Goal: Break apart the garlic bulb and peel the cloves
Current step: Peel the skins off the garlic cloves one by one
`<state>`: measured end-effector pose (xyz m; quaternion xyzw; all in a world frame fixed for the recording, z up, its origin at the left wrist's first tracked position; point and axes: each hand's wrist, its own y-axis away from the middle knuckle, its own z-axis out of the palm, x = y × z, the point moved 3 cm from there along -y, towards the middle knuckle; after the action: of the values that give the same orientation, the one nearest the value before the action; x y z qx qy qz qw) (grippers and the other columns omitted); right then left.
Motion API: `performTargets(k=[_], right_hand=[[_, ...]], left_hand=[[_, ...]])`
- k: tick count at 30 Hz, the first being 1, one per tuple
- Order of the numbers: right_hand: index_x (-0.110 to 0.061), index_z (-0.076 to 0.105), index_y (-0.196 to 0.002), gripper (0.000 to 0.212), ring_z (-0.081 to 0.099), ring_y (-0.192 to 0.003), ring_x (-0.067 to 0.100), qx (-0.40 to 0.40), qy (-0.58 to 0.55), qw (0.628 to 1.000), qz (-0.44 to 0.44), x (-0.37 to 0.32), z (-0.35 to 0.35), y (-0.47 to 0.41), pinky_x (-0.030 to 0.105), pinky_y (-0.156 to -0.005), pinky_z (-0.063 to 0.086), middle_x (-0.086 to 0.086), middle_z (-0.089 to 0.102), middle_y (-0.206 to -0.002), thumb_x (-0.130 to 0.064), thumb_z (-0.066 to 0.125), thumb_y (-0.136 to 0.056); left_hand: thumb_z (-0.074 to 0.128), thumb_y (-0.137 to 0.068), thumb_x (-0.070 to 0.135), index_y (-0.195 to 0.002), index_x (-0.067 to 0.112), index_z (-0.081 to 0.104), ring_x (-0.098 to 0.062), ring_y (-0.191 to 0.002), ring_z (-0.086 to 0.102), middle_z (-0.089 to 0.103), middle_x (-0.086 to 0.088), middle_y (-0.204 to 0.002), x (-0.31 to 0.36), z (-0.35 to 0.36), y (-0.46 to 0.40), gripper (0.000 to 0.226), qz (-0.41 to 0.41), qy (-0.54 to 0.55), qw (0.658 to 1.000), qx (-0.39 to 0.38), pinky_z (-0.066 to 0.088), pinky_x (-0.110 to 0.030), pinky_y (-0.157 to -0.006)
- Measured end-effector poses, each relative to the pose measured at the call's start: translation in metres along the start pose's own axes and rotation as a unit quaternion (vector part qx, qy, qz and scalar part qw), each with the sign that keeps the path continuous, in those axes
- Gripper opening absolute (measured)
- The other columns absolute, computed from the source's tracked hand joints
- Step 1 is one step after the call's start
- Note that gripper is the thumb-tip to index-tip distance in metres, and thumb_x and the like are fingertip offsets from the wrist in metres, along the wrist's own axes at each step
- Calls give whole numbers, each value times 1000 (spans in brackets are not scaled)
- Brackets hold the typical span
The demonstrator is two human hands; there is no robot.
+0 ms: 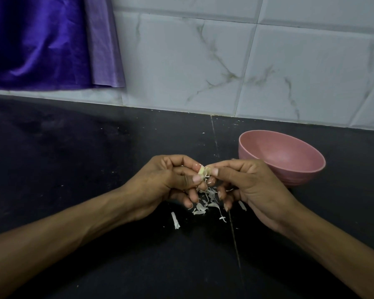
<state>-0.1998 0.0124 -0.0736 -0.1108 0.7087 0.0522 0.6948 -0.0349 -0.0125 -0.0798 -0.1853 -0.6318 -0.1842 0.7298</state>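
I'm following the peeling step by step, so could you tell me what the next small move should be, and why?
Probably pull the skin off sideways with the right hand. The left hand pinches the clove, and a flap of skin still clings where the right fingertips grip it. Peels already lie below; the bowl waits nearby.

Countertop (73, 147): matte black, flecked with tiny white specks, crossed near the middle by a thin pale seam running from far to near. Wall tiles (268, 61) at the far side: pale grey-white with grey-brown marble veining and lighter grout lines. Cloth (37, 39) at far left: glossy deep violet, with a paler lilac panel along its right edge. Bowl (298, 169) at right: uniform dusty pink inside and out. Garlic clove (203, 170) at centre: creamy pale yellow with white skin. Peel scraps (205, 203) on the near counter: off-white to pale grey.
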Motion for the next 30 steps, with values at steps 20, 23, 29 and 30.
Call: performTargets(k=[20, 23, 29, 30], right_hand=[[-12, 78, -93, 13, 54, -53, 16, 53, 52, 997, -33, -1, -3, -1, 24, -44, 47, 13, 72, -85, -15, 66, -89], [-14, 79, -91, 11, 54, -54, 22, 54, 77, 994, -50, -2, -2, -1, 27, -45, 48, 13, 71, -80, -15, 68, -88], [-12, 77, -88, 8, 55, -50, 17, 61, 103, 990, -78, -5, -3, 0, 24, -43, 48, 5, 68, -65, -14, 70, -86], [-9, 77, -87, 8, 54, -48, 13, 65, 103, 989, -85, -6, -3, 0, 23, -42, 48, -1, 66, -61, -14, 71, -84]], left_hand=[[60, -76, 4, -101, 10, 70, -9, -46, 52, 63, -5, -69, -3, 0, -4, 28, -27, 126, 992, 1, 46, -21, -40], [60, -75, 5, -100, 11, 69, -7, -45, 50, 63, -4, -70, -1, -3, -6, 27, -27, 141, 989, 20, 44, -20, -39], [63, -79, 11, -120, 11, 62, -7, -45, 48, 66, -4, -77, 1, -6, -7, 41, -21, 112, 993, 35, 43, -20, -40], [64, -79, 12, -121, 10, 61, -7, -45, 48, 67, -4, -78, 1, -6, -7, 42, -17, 105, 994, 35, 44, -20, -40]])
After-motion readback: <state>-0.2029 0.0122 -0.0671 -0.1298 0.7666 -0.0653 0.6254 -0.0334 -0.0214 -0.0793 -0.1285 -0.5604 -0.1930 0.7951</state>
